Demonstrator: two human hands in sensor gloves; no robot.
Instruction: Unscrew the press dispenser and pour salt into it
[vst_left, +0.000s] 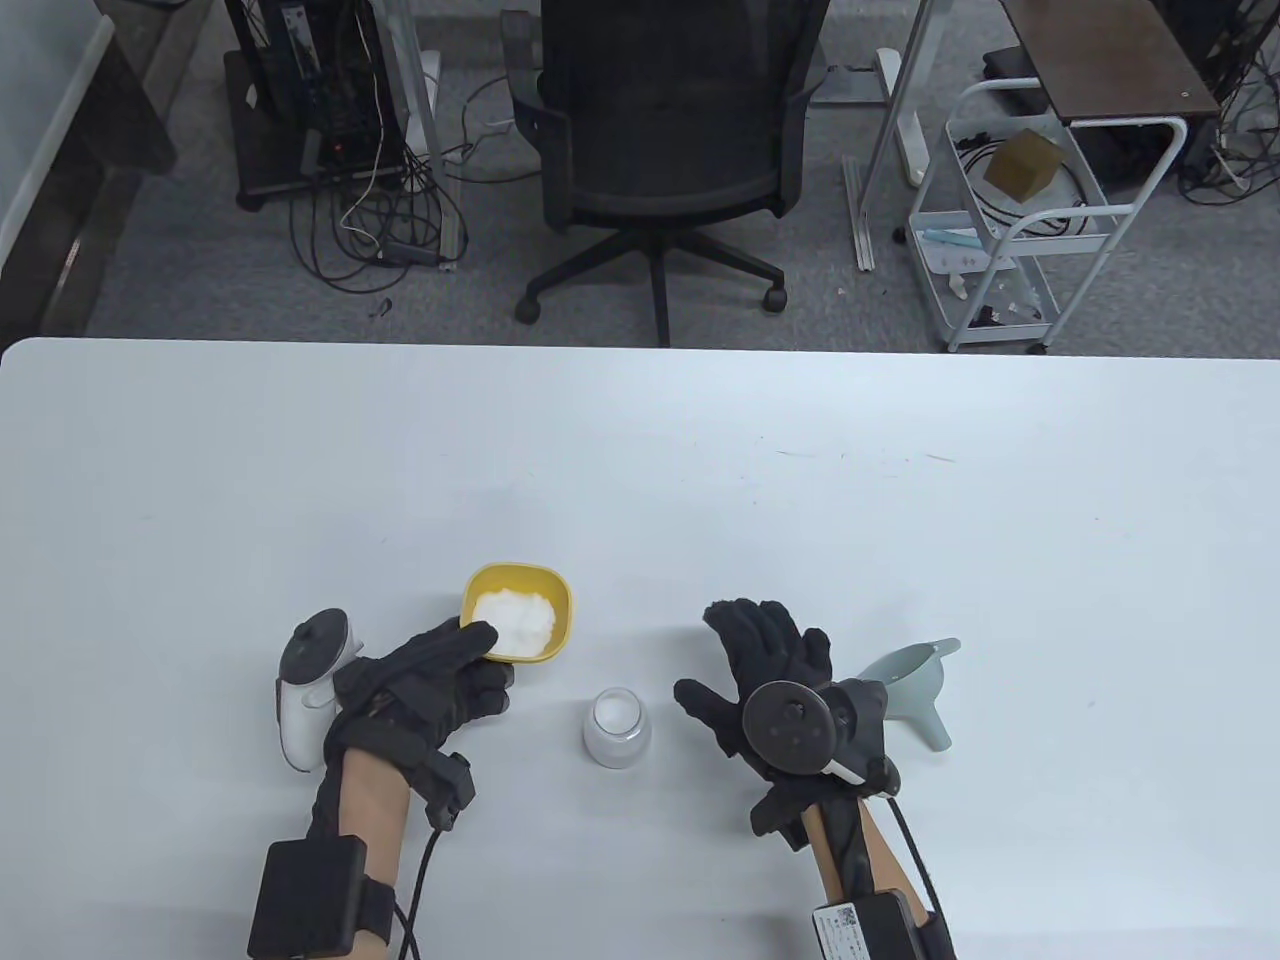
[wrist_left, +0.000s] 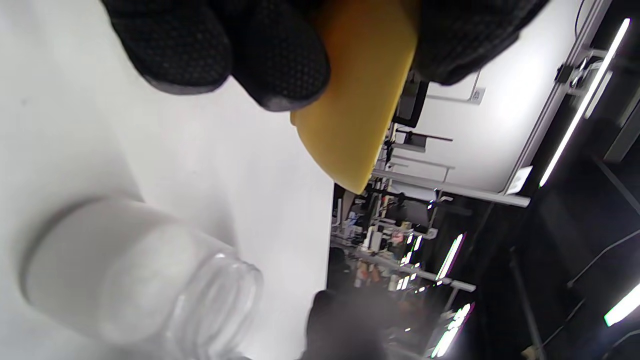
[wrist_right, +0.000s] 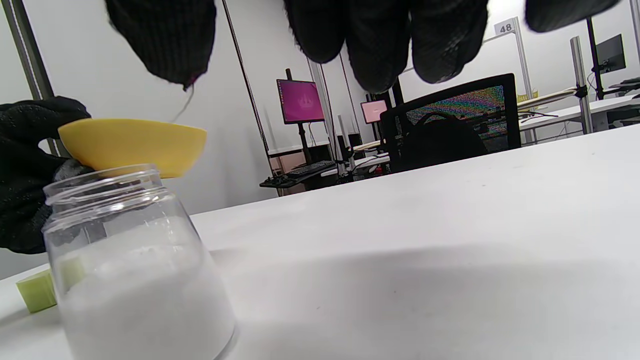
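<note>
White tabletop (vst_left: 900, 480) carries the open dispenser jar (vst_left: 617, 728), standing upright and partly filled with salt, between both hands. Left hand (vst_left: 425, 685) grips the yellow salt bowl (vst_left: 517, 611) by its rim, raised; right hand (vst_left: 765, 665) hovers spread just beside the jar, funnel (vst_left: 915, 685) behind it.

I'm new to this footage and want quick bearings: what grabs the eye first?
The yellow bowl heaped with white salt, held at its near rim by the left hand. Just right of it stands the open glass jar, already partly filled, with the right hand spread open beside it.
</note>
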